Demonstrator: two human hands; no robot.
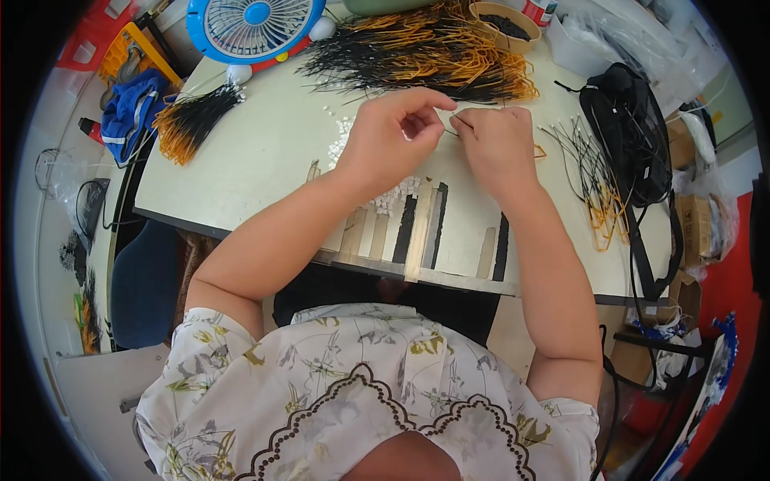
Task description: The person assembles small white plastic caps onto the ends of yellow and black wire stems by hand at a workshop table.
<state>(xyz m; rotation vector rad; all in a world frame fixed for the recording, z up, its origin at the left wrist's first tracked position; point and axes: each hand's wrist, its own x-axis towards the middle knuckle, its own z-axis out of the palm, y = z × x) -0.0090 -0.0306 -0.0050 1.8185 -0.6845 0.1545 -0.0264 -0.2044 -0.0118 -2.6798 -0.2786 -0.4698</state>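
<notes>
Right hand [491, 144] pinching a dark wire [451, 134], its visible stretch between both hands, over table [257, 152]. Left hand [391, 135] curled beside it; grip: can't tell. Step, likely: fine two-handed wire work. Next move seems to need steady alignment.

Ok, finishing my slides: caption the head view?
Left hand and right hand, fingers close together, above a pale table with black-and-orange wires and white pieces.
</notes>
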